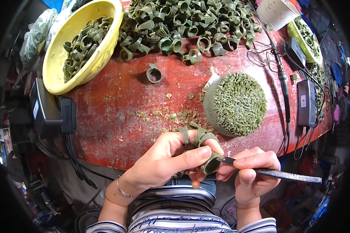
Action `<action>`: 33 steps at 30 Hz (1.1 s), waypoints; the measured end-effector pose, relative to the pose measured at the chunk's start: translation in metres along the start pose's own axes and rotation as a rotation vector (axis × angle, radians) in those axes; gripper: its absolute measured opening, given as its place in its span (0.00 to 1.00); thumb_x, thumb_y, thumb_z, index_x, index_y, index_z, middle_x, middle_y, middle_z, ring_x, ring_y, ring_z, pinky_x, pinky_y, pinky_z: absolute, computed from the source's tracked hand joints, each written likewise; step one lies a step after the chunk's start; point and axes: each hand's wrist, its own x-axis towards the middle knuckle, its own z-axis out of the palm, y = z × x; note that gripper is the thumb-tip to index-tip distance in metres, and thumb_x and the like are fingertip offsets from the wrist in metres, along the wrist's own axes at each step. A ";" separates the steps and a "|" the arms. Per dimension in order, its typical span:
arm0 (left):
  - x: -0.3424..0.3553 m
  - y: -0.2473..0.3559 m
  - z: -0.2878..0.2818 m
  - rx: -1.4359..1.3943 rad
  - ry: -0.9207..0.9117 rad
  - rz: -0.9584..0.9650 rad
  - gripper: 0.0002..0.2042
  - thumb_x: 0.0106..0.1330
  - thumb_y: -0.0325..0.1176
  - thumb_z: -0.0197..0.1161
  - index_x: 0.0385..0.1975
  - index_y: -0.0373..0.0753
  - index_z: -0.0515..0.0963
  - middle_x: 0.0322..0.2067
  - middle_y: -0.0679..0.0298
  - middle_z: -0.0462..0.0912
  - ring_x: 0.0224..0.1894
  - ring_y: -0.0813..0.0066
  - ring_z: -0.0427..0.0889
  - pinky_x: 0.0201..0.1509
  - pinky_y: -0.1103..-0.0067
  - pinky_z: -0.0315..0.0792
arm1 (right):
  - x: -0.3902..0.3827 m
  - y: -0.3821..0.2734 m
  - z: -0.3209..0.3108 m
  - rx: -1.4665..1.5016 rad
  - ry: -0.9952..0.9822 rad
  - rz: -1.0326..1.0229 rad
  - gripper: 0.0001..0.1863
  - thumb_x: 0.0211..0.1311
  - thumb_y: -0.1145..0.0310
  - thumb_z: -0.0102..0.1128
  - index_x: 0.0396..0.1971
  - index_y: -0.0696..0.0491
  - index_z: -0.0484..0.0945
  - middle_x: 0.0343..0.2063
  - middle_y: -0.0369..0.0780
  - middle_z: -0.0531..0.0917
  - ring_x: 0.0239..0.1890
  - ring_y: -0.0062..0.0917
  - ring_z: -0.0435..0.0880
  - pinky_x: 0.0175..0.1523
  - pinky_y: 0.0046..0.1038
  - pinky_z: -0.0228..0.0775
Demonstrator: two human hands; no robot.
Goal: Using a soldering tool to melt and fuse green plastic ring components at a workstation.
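My left hand (169, 159) is closed around a few olive-green rings; one ring (211, 164) is pinched at the fingertips with its round opening toward me, and others (200, 136) stick up between the fingers. In my right hand (256, 171) is a slim dark blade tool (289, 175) with a silvery, rough handle, held like a pen. Its tip meets the rim of the pinched ring, where a small crumb of green shaving clings. Both hands are close together just off the table's near edge. My right fingertips partly hide the tool's blade.
A large heap of similar green rings (179, 23) covers the back of the red table (109, 116). A yellow basin (52, 73) of rings stands left. Nearby are a round, rough green-topped block (237, 105), a lone ring (154, 73), shavings, black power boxes (306, 103) and cables.
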 end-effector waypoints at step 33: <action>-0.003 -0.009 0.008 -0.002 0.018 -0.004 0.14 0.60 0.36 0.56 0.37 0.29 0.70 0.28 0.57 0.75 0.23 0.75 0.76 0.21 0.82 0.74 | -0.011 -0.008 0.002 -0.302 0.020 -0.109 0.06 0.57 0.72 0.56 0.32 0.58 0.75 0.23 0.44 0.81 0.22 0.28 0.81 0.27 0.24 0.72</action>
